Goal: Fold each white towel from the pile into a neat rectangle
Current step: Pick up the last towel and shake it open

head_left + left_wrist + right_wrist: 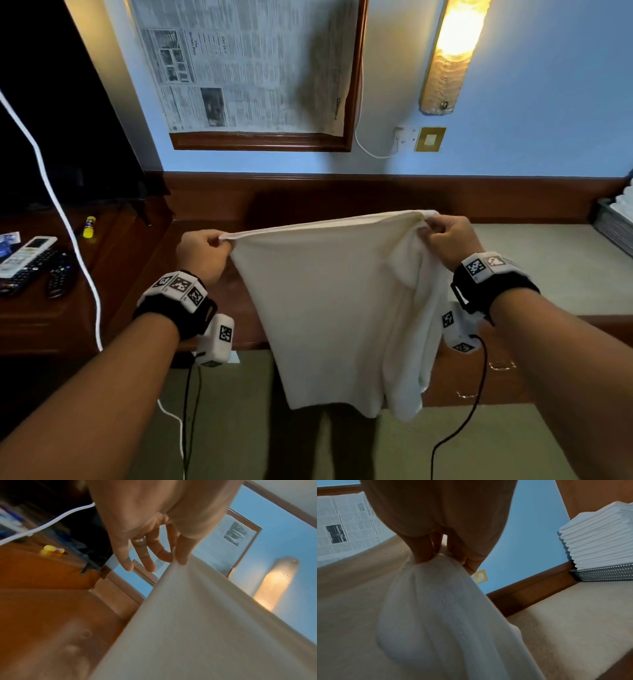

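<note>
1. Towel (pixel 325 308) hangs in the air between my hands, over the front edge of the desk (pixel 548 267), its top hem stretched level from left to right and its length dropping straight down.
2. My left hand (pixel 202 253) pinches the left top corner between thumb and forefinger; the left wrist view shows my other fingers (pixel 147 558) loose and holding nothing.
3. My right hand (pixel 445 240) grips the right end, but there the cloth is bunched, with an extra fold hanging beside the flat panel.
4. Both hands sit level with each other, so neither is nearer; I judge the next move turns on my right fingers finding the true corner before I bring the ends together.
5. Folded white towels (pixel 597 536) are stacked in a dark mesh basket (pixel 604 573) at the desk's far right corner.
</note>
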Available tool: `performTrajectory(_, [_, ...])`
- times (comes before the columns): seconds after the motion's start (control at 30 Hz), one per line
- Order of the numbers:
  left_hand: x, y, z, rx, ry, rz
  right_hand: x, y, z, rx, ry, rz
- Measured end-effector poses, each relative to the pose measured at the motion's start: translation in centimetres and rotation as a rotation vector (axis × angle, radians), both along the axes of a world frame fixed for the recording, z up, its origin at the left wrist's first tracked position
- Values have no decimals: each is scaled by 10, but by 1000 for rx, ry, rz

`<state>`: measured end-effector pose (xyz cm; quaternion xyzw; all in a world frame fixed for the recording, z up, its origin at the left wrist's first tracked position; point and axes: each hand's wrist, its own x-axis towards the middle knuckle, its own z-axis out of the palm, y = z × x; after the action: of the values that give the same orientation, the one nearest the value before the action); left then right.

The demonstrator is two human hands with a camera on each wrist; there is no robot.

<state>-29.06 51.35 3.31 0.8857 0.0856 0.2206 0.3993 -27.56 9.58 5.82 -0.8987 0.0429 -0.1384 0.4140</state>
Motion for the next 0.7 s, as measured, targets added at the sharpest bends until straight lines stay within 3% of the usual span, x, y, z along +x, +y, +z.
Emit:
performTrajectory(0.17, [9, -9, -15, -382, 20, 156, 2, -15, -37, -92, 85, 51])
performTrajectory(0.4, [-15, 17, -57, -313, 186, 302, -12, -62, -96, -167, 185, -189])
performTrajectory(0.57, [-38, 35, -56, -703, 474, 393, -31, -76, -122, -158, 308, -305])
performTrajectory(0.7, [-35, 65, -46, -897, 534, 414, -44, -75, -126, -80, 368, -423])
